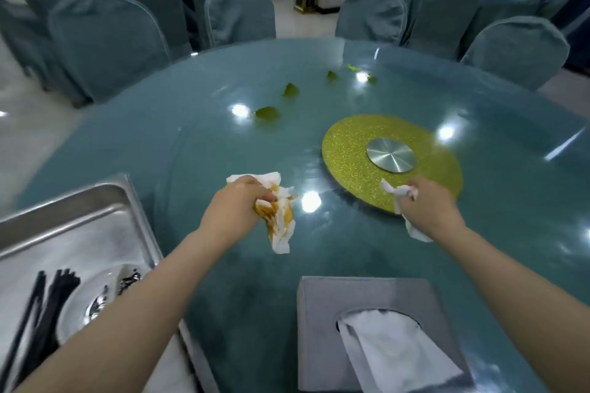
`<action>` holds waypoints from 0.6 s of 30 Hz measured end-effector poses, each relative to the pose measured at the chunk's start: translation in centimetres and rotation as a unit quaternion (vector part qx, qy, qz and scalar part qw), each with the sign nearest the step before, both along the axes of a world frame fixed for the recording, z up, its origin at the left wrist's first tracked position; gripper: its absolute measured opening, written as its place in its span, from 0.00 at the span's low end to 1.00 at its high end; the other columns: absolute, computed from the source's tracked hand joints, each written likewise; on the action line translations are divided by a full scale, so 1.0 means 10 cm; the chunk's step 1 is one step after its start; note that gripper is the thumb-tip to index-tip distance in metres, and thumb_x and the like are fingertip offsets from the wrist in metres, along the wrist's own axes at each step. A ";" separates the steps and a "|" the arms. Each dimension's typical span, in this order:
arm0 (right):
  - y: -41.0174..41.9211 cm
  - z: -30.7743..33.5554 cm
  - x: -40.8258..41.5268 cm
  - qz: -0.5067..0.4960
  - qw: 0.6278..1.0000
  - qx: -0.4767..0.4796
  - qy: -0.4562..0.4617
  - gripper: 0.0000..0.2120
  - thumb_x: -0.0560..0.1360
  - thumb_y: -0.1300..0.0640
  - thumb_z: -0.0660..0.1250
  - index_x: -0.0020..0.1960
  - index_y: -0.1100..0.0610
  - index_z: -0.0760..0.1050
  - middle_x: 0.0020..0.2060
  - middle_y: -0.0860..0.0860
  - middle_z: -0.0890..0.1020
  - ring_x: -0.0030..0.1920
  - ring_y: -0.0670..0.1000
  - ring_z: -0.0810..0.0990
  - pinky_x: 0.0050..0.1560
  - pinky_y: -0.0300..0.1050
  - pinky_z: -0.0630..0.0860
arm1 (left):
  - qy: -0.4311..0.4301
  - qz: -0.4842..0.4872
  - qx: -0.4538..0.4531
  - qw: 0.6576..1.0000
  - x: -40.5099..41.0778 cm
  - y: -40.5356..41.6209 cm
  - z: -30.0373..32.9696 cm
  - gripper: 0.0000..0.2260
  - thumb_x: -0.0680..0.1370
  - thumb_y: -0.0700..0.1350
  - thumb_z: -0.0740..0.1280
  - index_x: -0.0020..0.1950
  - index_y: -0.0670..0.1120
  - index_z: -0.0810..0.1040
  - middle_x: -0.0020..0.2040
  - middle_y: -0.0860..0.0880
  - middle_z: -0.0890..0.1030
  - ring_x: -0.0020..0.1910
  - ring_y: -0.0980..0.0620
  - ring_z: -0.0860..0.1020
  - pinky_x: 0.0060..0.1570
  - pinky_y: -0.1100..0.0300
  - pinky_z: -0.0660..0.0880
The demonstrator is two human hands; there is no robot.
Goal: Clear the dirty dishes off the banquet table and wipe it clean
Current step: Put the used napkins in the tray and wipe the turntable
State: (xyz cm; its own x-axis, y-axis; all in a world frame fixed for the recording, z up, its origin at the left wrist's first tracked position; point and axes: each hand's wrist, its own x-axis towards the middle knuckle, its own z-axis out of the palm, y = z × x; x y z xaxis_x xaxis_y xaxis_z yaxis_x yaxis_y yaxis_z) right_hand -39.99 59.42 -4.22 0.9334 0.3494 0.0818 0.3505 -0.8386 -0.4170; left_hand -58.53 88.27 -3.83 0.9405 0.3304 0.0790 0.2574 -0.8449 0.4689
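My left hand (238,202) grips a crumpled white tissue stained orange (281,220) just above the round teal glass table (191,143). My right hand (429,204) holds a clean crumpled white tissue (400,193) at the near edge of the gold glitter disc (351,137), which has a silver hub (391,155). Several green leaf scraps (267,112) lie on the glass beyond, toward the far side. At the left, a steel tray (95,201) holds black chopsticks (44,303) and a shiny plate (95,293) with spoons.
A grey tissue box (322,329) with a white tissue sticking out (392,351) stands at the near table edge. Chairs in blue-grey covers (105,45) ring the far side of the table. Bright ceiling light reflections dot the glass.
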 end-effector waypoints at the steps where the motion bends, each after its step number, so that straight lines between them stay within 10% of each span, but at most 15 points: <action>1: 0.14 0.08 -0.12 0.013 0.999 0.032 -0.015 0.06 0.73 0.55 0.61 0.41 0.57 0.73 0.32 0.51 0.76 0.33 0.52 0.73 0.30 0.42 0.65 | -0.020 0.006 -0.003 1.000 -0.16 0.05 0.08 0.17 0.71 0.35 0.66 0.53 0.54 0.84 0.59 0.51 0.78 0.56 0.47 0.76 0.50 0.60 0.71; 8: 1.17 0.56 -1.23 0.104 0.991 0.068 -0.057 0.20 0.72 0.43 0.68 0.29 0.54 0.70 0.27 0.50 0.73 0.35 0.57 0.72 0.33 0.47 0.63 | -0.061 0.066 0.009 0.996 -1.53 0.57 0.49 0.17 0.69 0.32 0.68 0.53 0.48 0.84 0.56 0.46 0.80 0.55 0.45 0.77 0.45 0.71 0.60; 18: 2.20 0.39 -2.90 0.261 0.965 0.011 0.018 0.24 0.73 0.36 0.60 0.28 0.53 0.66 0.25 0.47 0.69 0.32 0.53 0.70 0.32 0.46 0.60 | 0.018 0.195 -0.040 0.980 -3.09 1.01 0.18 0.21 0.71 0.32 0.64 0.59 0.49 0.81 0.61 0.49 0.76 0.59 0.47 0.75 0.54 0.61 0.67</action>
State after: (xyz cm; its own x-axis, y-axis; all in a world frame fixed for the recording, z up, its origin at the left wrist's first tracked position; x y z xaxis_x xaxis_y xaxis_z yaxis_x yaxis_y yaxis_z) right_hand -68.99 81.37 -0.29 0.6329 0.7714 0.0657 0.7078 -0.5421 -0.4530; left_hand -89.47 98.41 -1.98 0.7431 0.6692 0.0081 0.5711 -0.6403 0.5137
